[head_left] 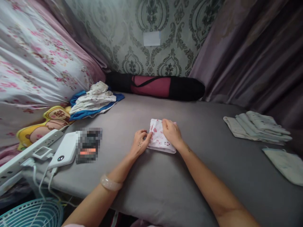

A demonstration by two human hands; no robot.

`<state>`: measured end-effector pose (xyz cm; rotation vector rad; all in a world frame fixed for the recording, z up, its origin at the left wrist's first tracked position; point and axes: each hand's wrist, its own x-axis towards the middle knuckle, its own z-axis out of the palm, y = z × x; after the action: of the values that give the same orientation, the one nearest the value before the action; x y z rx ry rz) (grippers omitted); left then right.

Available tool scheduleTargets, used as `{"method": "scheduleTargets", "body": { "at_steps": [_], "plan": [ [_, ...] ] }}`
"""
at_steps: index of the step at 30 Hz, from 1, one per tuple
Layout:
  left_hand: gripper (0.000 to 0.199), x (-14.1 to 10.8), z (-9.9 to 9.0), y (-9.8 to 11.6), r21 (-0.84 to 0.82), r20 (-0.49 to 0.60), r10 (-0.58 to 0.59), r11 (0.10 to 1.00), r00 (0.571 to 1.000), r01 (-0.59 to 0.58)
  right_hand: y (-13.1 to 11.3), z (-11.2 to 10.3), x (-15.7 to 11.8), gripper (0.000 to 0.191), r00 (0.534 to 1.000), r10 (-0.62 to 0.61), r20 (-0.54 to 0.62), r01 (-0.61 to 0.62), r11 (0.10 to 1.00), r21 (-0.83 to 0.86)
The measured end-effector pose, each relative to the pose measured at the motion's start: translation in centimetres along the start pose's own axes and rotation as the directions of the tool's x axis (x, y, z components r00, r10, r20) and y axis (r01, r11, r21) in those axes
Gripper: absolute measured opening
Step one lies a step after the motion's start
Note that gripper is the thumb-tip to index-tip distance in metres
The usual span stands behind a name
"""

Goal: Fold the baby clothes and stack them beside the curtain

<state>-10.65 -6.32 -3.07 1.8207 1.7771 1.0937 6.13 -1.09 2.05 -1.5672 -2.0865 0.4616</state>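
Note:
A small white cloth with red and pink prints (157, 136) lies folded into a near square on the grey bed surface. My left hand (140, 142) is at its left edge, thumb on the fabric and fingers curled beside it. Over the cloth's right side is my right hand (172, 134), with fingers bent and closed against it; the fingertips are partly hidden. To the far right sits a stack of folded pale cloths (259, 127), and nearer to me another folded pale cloth (285, 164) lies apart from it.
A crumpled heap of clothes (96, 97) lies at the back left, near a yellow cushion (35, 130). A white power bank (63, 149), a power strip (30, 154) and cables are on the left. A long black and maroon bag (151, 86) lies along the wall.

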Motion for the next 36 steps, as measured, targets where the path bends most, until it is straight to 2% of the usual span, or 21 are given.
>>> {"method": "scheduleTargets", "body": {
  "at_steps": [2,4,7,11,15,17,20,24,28,31,36],
  "plan": [
    [0.037,-0.3,0.2,-0.1,0.02,-0.016,-0.01,1.0,1.0,0.011,1.5,0.0,-0.2,0.05,0.995,-0.079,-0.065,0.071,0.99,-0.121],
    [0.029,-0.4,0.5,-0.3,0.045,-0.014,0.006,0.999,1.0,-0.005,2.8,0.8,-0.5,0.056,0.99,-0.141,0.001,0.138,0.965,-0.224],
    [0.021,-0.4,0.8,-0.8,0.091,0.002,0.021,0.996,1.0,-0.021,3.9,2.6,-1.0,0.06,0.98,-0.171,0.101,0.195,0.925,-0.327],
    [0.021,-0.3,0.8,-1.0,0.118,0.015,0.027,0.993,1.0,-0.028,4.2,3.2,-1.1,0.06,0.978,-0.168,0.12,0.201,0.907,-0.37],
    [0.021,-0.3,0.6,-0.7,0.124,0.026,0.003,0.992,1.0,-0.006,3.1,1.9,-0.4,0.06,0.976,-0.132,0.172,0.184,0.922,-0.342],
    [0.021,-0.3,0.5,-0.6,0.115,0.034,-0.009,0.993,0.999,0.005,2.0,1.9,0.0,0.06,0.972,-0.163,0.17,0.21,0.927,-0.312],
    [0.021,-0.3,0.4,-0.7,0.107,0.034,-0.014,0.994,0.999,0.01,0.4,3.5,0.2,0.059,0.962,-0.234,0.142,0.266,0.923,-0.278],
    [0.011,-0.3,0.2,-0.8,0.081,-0.002,-0.008,0.997,1.0,0.008,-0.2,5.9,0.1,0.058,0.969,-0.237,0.072,0.248,0.93,-0.271],
    [0.012,-0.2,0.1,-0.9,0.046,-0.026,0.014,0.999,1.0,-0.012,-0.2,5.9,-0.1,0.058,0.969,-0.24,0.066,0.249,0.93,-0.269],
    [0.014,-0.2,0.2,-1.4,0.018,-0.031,0.006,1.0,0.999,-0.005,-0.6,4.9,-1.2,0.059,0.969,-0.236,0.075,0.248,0.928,-0.279],
    [0.023,0.1,0.1,-2.2,-0.077,-0.046,-0.114,0.991,0.992,0.11,-1.7,4.8,-4.8,0.059,0.956,-0.266,0.123,0.291,0.91,-0.294]
  ]
}}
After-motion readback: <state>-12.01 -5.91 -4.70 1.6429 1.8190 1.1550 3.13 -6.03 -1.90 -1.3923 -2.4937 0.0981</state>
